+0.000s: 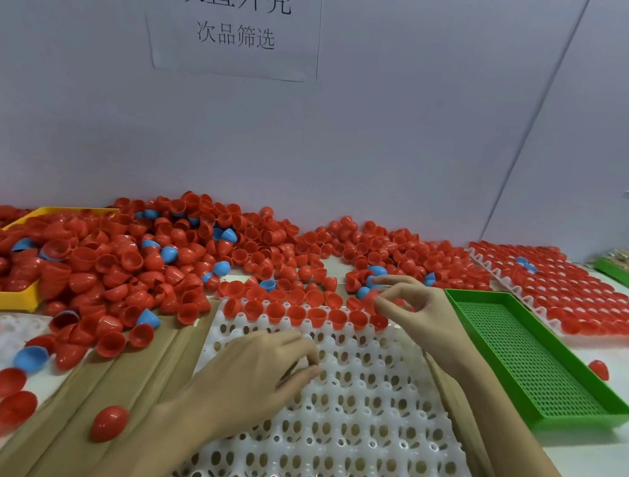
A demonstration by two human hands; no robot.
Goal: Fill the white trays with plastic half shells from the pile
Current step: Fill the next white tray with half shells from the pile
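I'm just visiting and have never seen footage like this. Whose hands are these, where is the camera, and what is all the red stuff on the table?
There is no machine here: a person works bare-handed, and the single camera sits on their head, looking forward and down. Along the wall lies a big pile of red plastic half shells, with a few blue ones mixed in. In front is a white plastic tray with rows of holed cups; only its far row holds shells so far. The right hand pinches one red half shell above that row. The left hand rests on the tray, fingers curled. To the right lie an empty green perforated tray and a second white tray already filled.
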